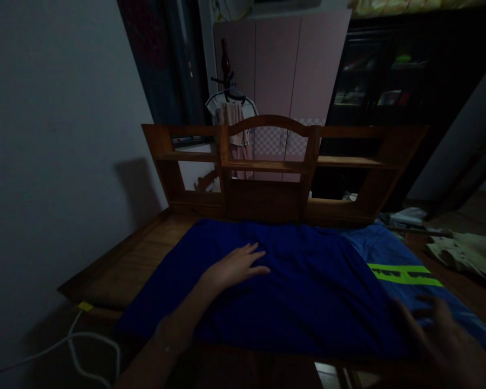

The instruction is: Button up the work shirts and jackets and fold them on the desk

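A dark blue cloth (291, 292) lies spread, with soft wrinkles, over a wooden bed surface. My left hand (238, 265) rests on or just above its middle, fingers stretched out and nothing in them. At the lower right is my right hand (453, 340), blurred by motion, with a gap between thumb and fingers. It is near the cloth's right edge, over a lighter blue sheet-like piece (389, 251) with a bright yellow-green band (405, 274). Whether the right hand touches either fabric cannot be made out.
A wooden headboard with shelves (263, 167) stands at the far end. Bare wooden boards (146, 259) show at left beside a wall. A white cable (93, 335) hangs at the lower left. Pale fabric (465, 251) lies at right. Behind stand a pink wardrobe (277, 70) and clothes rack (225, 59).
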Demonstrator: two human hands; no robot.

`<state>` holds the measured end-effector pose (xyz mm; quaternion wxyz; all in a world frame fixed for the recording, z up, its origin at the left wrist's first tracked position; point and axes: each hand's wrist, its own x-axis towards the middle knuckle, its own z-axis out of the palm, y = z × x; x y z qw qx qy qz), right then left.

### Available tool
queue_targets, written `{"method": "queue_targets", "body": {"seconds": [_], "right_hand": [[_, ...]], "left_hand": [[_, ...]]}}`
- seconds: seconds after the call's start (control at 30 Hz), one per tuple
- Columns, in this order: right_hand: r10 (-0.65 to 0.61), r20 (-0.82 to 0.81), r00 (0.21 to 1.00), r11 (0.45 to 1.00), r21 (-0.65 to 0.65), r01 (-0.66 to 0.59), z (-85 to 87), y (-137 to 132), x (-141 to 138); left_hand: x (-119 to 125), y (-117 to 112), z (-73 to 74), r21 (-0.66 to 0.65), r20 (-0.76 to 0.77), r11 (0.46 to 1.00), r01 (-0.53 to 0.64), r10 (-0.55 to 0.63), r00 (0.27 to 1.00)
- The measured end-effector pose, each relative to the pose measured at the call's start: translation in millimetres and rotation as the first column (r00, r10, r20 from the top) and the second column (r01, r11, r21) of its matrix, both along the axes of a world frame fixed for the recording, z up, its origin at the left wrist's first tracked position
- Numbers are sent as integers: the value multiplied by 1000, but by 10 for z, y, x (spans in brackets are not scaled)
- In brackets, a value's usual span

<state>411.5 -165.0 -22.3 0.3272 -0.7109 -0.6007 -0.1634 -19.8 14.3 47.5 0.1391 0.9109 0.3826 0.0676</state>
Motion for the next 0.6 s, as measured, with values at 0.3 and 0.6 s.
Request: {"method": "queue_targets", "body": {"seconds": [0.3,0.6], "right_hand": [[457,281,844,883,-258,-393,1027,1076,-1163],[535,7,845,659,-630,-412,148,2277,-677]], "left_hand": [[360,919,-535,336,36,933,128,-149,988],[-685,1385,-860,404,84,886,-227,212,974]]}}
